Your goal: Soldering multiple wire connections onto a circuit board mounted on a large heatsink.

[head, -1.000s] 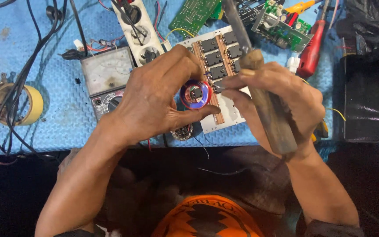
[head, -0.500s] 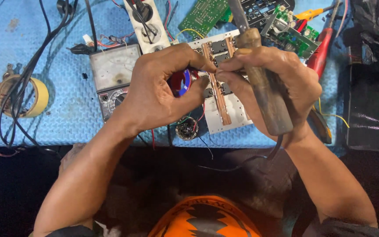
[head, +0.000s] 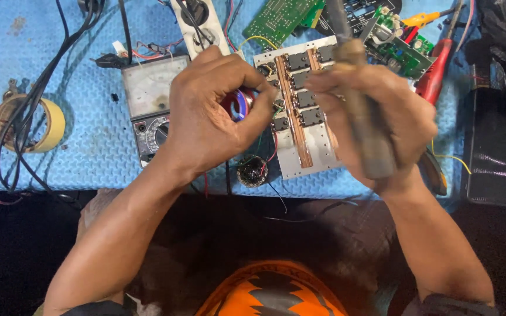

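Note:
My left hand (head: pixel 215 114) is closed around a small round red tin (head: pixel 240 103), held just above the bench beside a metal plate (head: pixel 317 158) that carries copper strips and several black components. My right hand (head: pixel 376 111) grips the brown wooden handle of a soldering iron (head: pixel 365 126); the handle slants down toward me and the iron's tip is hidden behind my fingers. Both hands hover close together over the plate's left half.
An analog multimeter (head: pixel 147 102) lies left of the plate, a yellow tape roll (head: pixel 51 126) at far left among black cables. A green circuit board (head: pixel 279 17), a red screwdriver (head: pixel 434 73), a black phone (head: pixel 490 155) and a small dark round part (head: pixel 253 171) lie around on the blue mat.
My left hand has turned so the red tin is now mostly hidden by the fingers. The right hand with the iron has shifted slightly away from it.

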